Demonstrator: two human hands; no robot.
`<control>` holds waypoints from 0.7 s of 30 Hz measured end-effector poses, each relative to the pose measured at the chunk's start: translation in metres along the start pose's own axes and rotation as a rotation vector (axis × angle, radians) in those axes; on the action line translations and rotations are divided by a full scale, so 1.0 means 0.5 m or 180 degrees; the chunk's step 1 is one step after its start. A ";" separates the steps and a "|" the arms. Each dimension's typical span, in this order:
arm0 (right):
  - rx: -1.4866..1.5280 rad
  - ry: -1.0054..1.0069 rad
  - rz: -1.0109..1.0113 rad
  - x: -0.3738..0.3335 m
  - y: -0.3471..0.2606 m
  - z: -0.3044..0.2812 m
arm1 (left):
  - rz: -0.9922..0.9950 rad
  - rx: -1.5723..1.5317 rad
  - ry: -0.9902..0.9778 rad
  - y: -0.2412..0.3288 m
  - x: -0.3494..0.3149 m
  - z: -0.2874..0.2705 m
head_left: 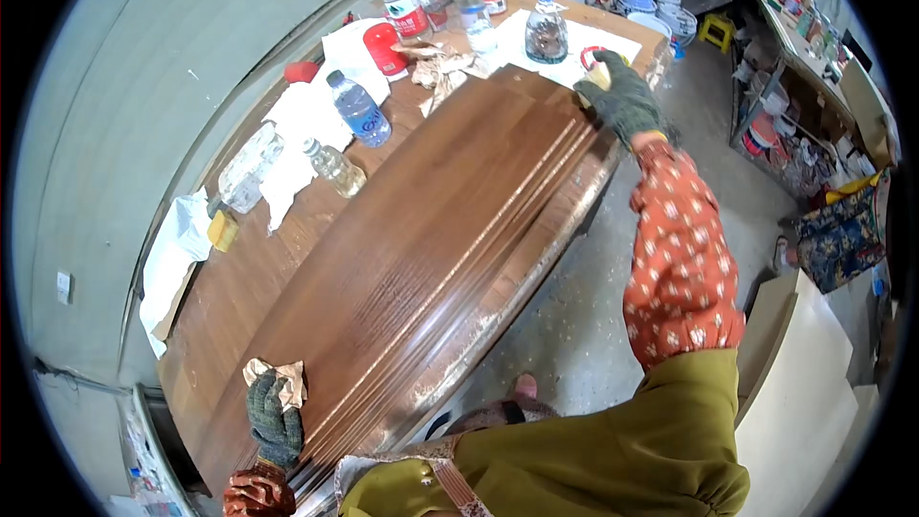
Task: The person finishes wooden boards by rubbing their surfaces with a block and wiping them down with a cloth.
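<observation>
A long brown wooden panel (pixel 412 220) with grooved moulding along its near side lies across a worktable (pixel 230 278). My left hand (pixel 275 418), in a dark knitted glove, rests on the panel's near left end. Its fingers press a crumpled piece of brown paper (pixel 292 381) against the wood. My right hand (pixel 624 101), gloved alike, reaches to the panel's far right corner. Between its thumb and fingers shows a pale yellow piece (pixel 598 75), partly hidden by the glove. A red ring-shaped thing (pixel 588 58) lies just beyond it on white paper.
Along the table's far side stand a blue-labelled bottle (pixel 360 110), a clear bottle (pixel 335 168), a blue-capped jug (pixel 547 31) and a red-labelled bottle (pixel 402 0). A yellow sponge (pixel 222 231) lies at left. A cluttered bench (pixel 814 48) and yellow stool (pixel 717 32) stand right.
</observation>
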State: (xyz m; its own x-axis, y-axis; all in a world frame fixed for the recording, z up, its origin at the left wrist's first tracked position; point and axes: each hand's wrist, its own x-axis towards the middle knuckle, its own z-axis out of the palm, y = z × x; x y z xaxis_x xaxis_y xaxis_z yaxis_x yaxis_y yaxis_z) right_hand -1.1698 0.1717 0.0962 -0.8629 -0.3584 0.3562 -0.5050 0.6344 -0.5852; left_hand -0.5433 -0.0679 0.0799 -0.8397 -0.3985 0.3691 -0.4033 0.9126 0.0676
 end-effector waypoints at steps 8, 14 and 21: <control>-0.0114 -0.0514 -0.0644 -0.006 -0.014 -0.015 | -0.0059 -0.0094 -0.0018 0.002 0.010 -0.015; 0.0194 -0.0928 -0.0996 -0.033 -0.051 0.019 | 0.0021 0.0081 -0.0011 -0.002 0.002 -0.014; 0.1108 -0.0485 -0.0317 -0.022 -0.030 -0.004 | 0.0159 0.0167 0.0000 0.003 0.013 -0.008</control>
State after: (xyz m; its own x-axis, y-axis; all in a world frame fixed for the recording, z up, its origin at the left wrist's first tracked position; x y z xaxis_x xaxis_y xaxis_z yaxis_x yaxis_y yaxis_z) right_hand -1.1524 0.1676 0.1028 -0.7887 -0.5207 0.3269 -0.5392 0.3305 -0.7746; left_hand -0.5478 -0.0690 0.0858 -0.8592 -0.3526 0.3709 -0.3795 0.9252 0.0003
